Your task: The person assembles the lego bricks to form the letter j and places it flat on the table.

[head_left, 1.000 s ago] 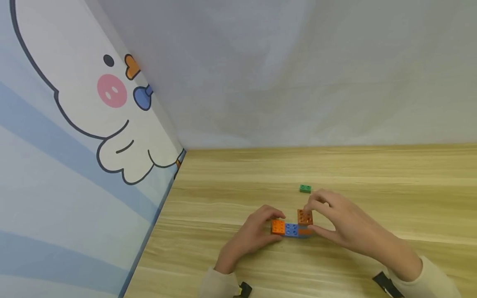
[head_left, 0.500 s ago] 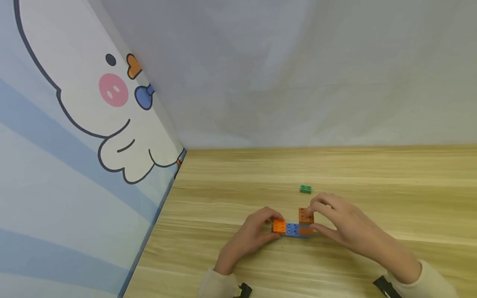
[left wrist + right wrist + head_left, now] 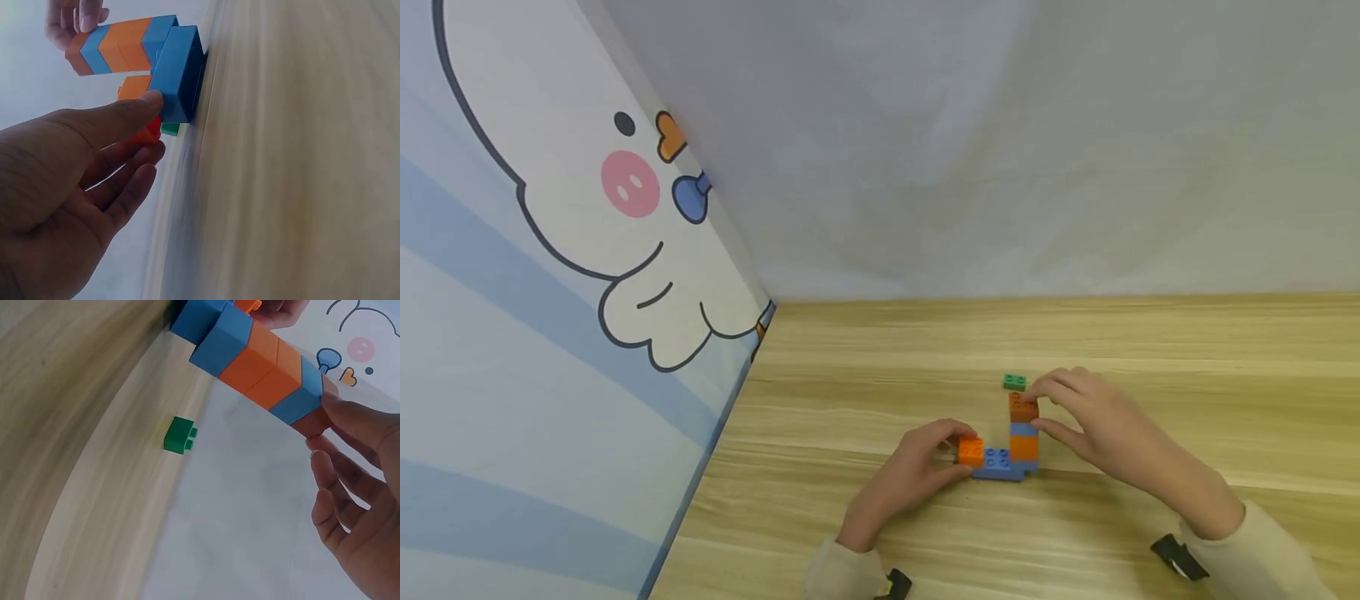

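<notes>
My left hand point(image 3: 921, 467) pinches the left end of a low brick assembly, thumb at the near side. There an orange toy building brick point(image 3: 971, 452) sits by a longer blue brick point(image 3: 175, 81); a red brick point(image 3: 149, 132) shows partly behind the thumb. At the right end rises a tower: a blue brick point(image 3: 224, 342) at the bottom, two orange bricks point(image 3: 262, 362), another blue brick point(image 3: 300, 394) and a brown brick point(image 3: 312, 422) on top. My right hand point(image 3: 1097, 425) pinches the brown brick between thumb and fingers. The tower's base juts slightly past the long blue brick.
A small green two-stud brick point(image 3: 1015, 382) lies on the wooden table point(image 3: 850, 358) just beyond the tower. A pale grey backdrop point(image 3: 1000, 167) closes off the back, and a panel with a cartoon figure point(image 3: 565, 208) stands on the left.
My right hand and the brown brick have moved away from me and slightly right, and more of the tower's blue and orange sides shows. My left hand and its end have shifted slightly right.
</notes>
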The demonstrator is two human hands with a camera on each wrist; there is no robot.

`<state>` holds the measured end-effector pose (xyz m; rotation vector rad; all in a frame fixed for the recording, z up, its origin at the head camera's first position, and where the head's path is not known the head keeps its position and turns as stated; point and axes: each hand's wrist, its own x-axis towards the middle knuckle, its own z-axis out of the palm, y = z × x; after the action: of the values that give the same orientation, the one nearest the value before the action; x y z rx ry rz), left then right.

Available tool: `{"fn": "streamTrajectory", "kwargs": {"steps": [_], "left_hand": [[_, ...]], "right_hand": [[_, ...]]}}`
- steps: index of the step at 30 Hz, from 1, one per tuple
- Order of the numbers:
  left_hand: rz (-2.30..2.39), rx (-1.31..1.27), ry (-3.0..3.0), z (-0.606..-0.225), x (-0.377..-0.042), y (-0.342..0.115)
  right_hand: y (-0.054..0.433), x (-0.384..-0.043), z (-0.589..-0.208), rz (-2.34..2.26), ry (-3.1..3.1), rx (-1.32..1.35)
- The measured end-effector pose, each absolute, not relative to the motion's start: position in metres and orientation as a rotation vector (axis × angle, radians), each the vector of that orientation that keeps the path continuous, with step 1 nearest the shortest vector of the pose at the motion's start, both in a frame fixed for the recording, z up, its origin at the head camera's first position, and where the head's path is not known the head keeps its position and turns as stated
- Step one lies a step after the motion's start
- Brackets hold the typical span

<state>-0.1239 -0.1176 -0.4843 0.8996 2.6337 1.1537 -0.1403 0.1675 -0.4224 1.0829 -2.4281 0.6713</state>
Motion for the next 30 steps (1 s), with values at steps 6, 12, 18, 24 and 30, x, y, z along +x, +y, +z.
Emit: {"fn": "streamTrajectory", "kwargs": {"steps": [6,12,18,24,30], "left_hand": [[1.125,0.881,2.634,-0.484,-0.125,-0.113],[1.072,0.932,2.658,-0.484,-0.127,-0.110],[1.055,0.895,2.659,-0.483,-0.127,-0.109],[1.027,0.887,2.662,-0.484,-0.127,-0.107],[1.025,0.894,2.651,-0.485,-0.126,-0.105]], "right_hand": [[0.171,-0.148,-0.425,0.632,-2.500,0.999],[0.175,-0.154,-0.427,0.626,-2.682,0.931],[0.176,-0.161,-0.429,0.667,-2.808,0.915],[0.174,-0.166,-0.431,0.710,-2.872,0.902],[0.172,-0.171,-0.442,0.758,-2.912,0.905]]}}
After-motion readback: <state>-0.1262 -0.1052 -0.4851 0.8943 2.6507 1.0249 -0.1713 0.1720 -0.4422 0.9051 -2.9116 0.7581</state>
